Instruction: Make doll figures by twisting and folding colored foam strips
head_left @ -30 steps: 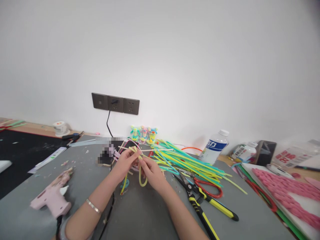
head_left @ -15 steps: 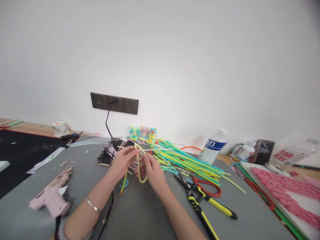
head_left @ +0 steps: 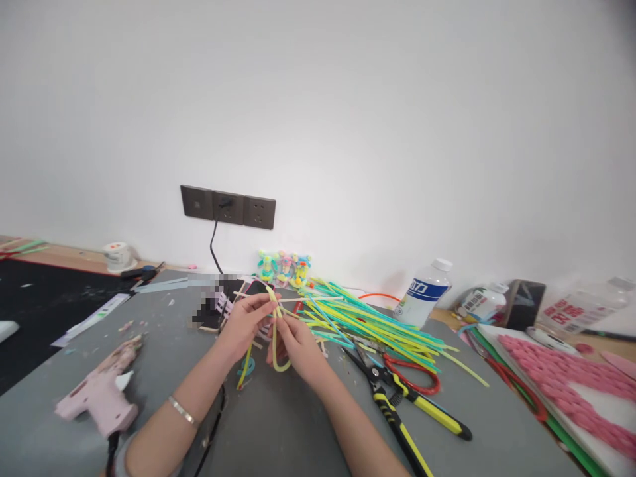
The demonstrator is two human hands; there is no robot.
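Note:
A yellow pipe cleaner (head_left: 281, 367), bent into a loop, is held between both hands above the grey tabletop. My left hand (head_left: 244, 324) pinches its upper part between thumb and fingers. Close beside it, my right hand (head_left: 297, 339) grips the same pipe cleaner, fingertips almost touching the left ones. The loop hangs down between the hands. Just right of them spreads a pile of yellow, green and blue pipe cleaners (head_left: 377, 324). A yellow piece (head_left: 244, 371) lies below my left hand near a small blue ring (head_left: 250, 364).
Black-and-yellow pliers (head_left: 397, 397) and red-handled scissors (head_left: 412, 374) lie to the right. A pink glue gun (head_left: 102, 394) rests at left. Behind stand small fuzzy figures (head_left: 285, 268) and a water bottle (head_left: 423, 291); pink braided work (head_left: 571, 377) is at far right.
The hands have drawn closer together, the right moving slightly left. The pipe cleaner's loop has become narrower and hangs slightly lower.

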